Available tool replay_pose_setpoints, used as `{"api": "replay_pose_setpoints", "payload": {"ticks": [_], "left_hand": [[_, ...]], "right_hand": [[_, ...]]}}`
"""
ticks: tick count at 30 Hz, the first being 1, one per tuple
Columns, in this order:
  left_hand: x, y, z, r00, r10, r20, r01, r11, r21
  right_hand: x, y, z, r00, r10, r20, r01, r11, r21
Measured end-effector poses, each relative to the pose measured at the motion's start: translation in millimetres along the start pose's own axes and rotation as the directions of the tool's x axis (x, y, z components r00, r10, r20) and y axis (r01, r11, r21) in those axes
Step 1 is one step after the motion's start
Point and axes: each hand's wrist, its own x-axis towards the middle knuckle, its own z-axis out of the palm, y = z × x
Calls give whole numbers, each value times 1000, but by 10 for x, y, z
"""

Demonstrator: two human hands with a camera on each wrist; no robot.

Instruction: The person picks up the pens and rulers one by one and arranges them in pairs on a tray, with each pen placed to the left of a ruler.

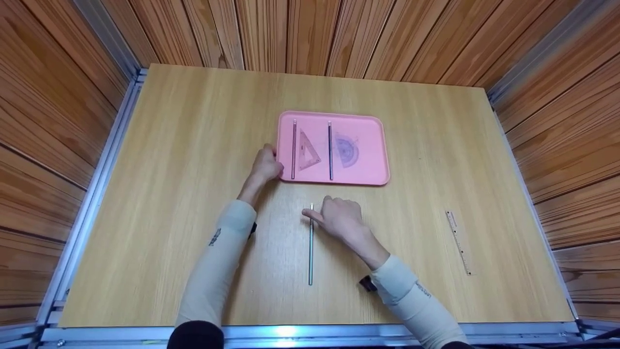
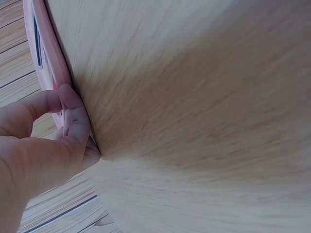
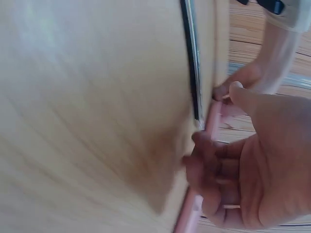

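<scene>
My left hand [image 1: 265,166] pinches the near left corner of a pink tray [image 1: 373,175], thumb on the rim and fingers along its outer side. In the tray lie a dark pencil [image 1: 294,150] at the left, a clear triangle ruler [image 1: 308,152], a second dark pencil [image 1: 330,150] and a clear bluish protractor [image 1: 347,150]. Below the tray, a green metallic pencil [image 1: 310,257] lies on the table, its pale end pointing toward the tray. My right hand [image 1: 343,215] is beside that end, thumb stretched across it in the head view, other fingers loosely curled and holding nothing.
A clear straight ruler [image 1: 458,242] lies at a slant on the right part of the wooden table [image 1: 193,121]. A metal frame [image 1: 290,332] borders the table's near edge, and wood-plank walls [image 1: 310,36] rise at the back and sides.
</scene>
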Motion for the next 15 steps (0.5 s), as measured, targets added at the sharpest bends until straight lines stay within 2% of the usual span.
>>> {"api": "replay_pose_setpoints", "payload": {"ticks": [3, 7, 12, 15], "left_hand": [[3, -14, -4, 1000, 6, -2, -6, 1000, 4], [5, -16, -15, 1000, 4, -1, -4, 1000, 3], [17, -8, -7, 1000, 2, 7, -2, 1000, 1], [21, -16, 7, 1000, 1, 8, -1, 1000, 7]], "right_hand": [[-83, -2, -18, 995, 6, -97, -10, 999, -36], [-153, -33, 29, 984, 5, -178, -10, 1000, -25], [-170, -115, 150, 977, -20, -213, 19, 1000, -7], [-164, -176, 230, 972, -50, -229, 40, 998, -47]]}}
